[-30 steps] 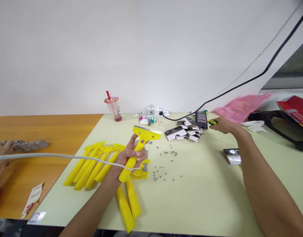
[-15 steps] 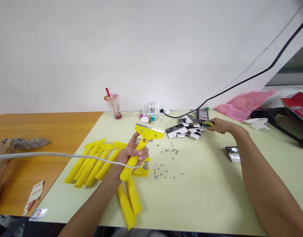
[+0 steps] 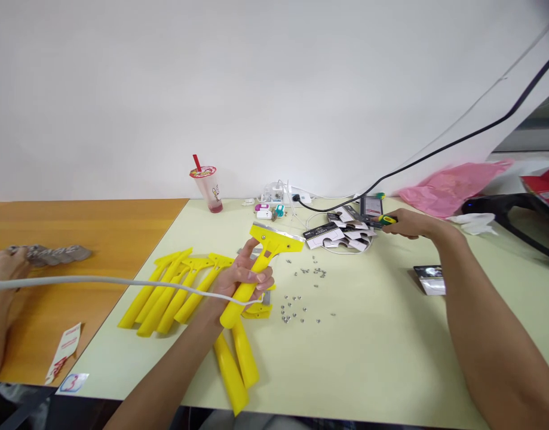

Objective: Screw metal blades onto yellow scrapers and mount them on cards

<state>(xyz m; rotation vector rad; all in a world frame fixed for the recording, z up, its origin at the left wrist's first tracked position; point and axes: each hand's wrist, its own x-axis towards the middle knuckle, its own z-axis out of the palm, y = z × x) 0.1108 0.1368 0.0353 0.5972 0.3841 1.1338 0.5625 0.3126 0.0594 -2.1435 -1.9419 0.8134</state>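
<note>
My left hand (image 3: 245,278) is wrapped round the handle of a yellow scraper (image 3: 270,246), held tilted above the table with its metal blade edge at the top. One round screw head shows near the left end of the scraper's head. Far to the right, my right hand (image 3: 406,223) is closed on a screwdriver with a green and yellow handle (image 3: 386,220). Its shaft is hard to make out against the pile of black and white blade packets (image 3: 341,230). Several yellow scraper handles (image 3: 166,292) lie left of my left hand, and more lie under it.
Small screws (image 3: 294,307) and nuts (image 3: 319,273) are scattered mid-table. Behind them stand a plastic cup (image 3: 210,191) and a power strip (image 3: 301,196). A single packet (image 3: 431,279) lies near my right forearm. A white cable (image 3: 122,280) crosses in front. Another person's hand (image 3: 8,263) is at left.
The whole view has shifted slightly. Both hands keep their holds, the left on the scraper and the right on the screwdriver by the packets.
</note>
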